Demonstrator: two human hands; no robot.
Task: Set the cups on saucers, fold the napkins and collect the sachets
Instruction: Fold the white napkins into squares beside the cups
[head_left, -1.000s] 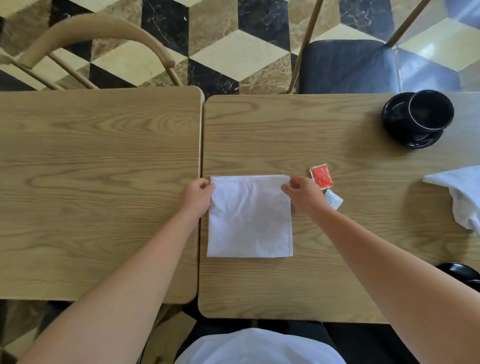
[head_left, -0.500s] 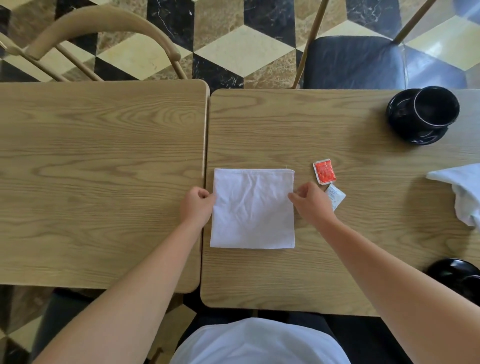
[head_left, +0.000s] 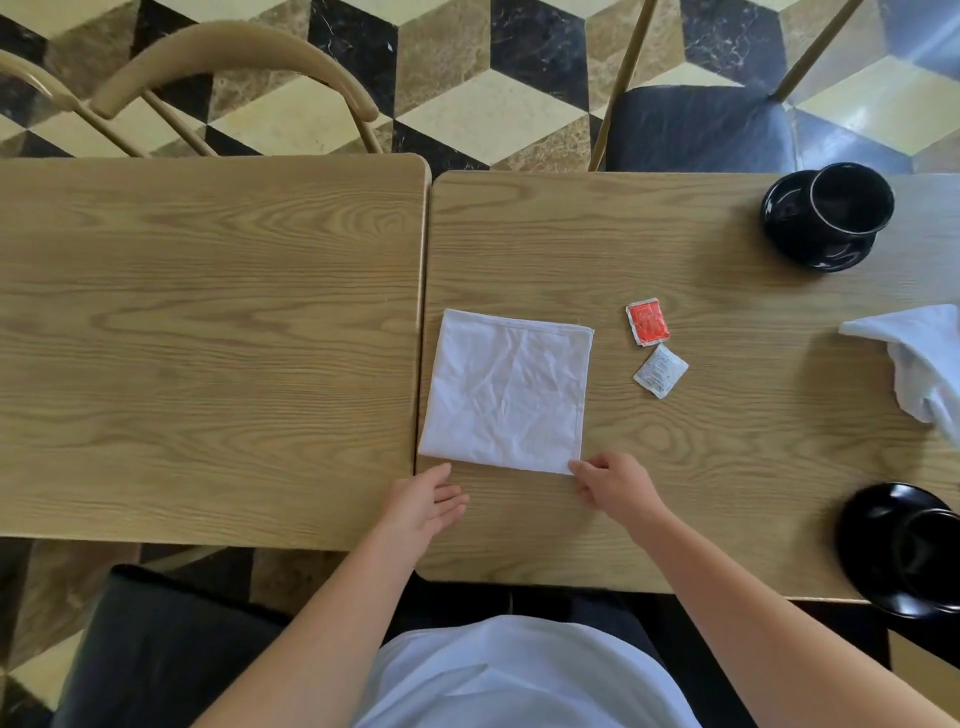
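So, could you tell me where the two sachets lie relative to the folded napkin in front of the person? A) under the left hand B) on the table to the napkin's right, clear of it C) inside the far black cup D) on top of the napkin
B: the red sachet and the white sachet lie on the bare wooden table, right of the folded napkin and not touching it.

Folded white napkin (head_left: 506, 391) on wooden table (head_left: 727, 441), both hands at its near corners.
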